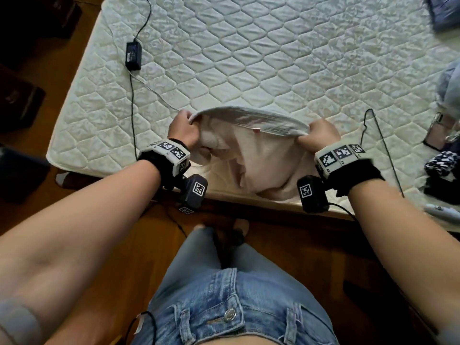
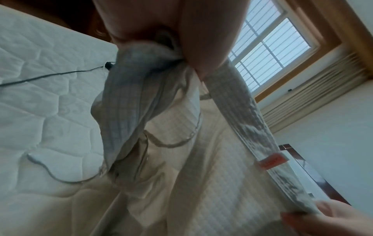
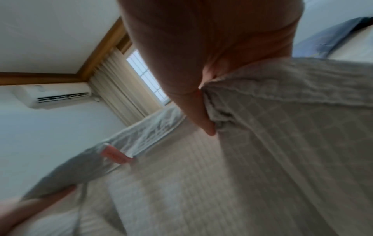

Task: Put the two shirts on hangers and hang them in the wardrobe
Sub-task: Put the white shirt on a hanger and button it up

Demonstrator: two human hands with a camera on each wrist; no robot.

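A pale cream shirt with a faint check hangs over the mattress's near edge, held up by its collar, which is stretched between my two hands. My left hand grips the collar's left end, fingers curled round bunched cloth. My right hand grips the right end, thumb pressed on the fabric. A small pink label sits inside the collar. A thin black wire hanger lies on the mattress just right of my right hand. I cannot pick out a second shirt.
The quilted white mattress carries a black power adapter with its cable at the left. Dark clothing and a phone lie at the right edge. Wooden floor and dark boxes lie to the left.
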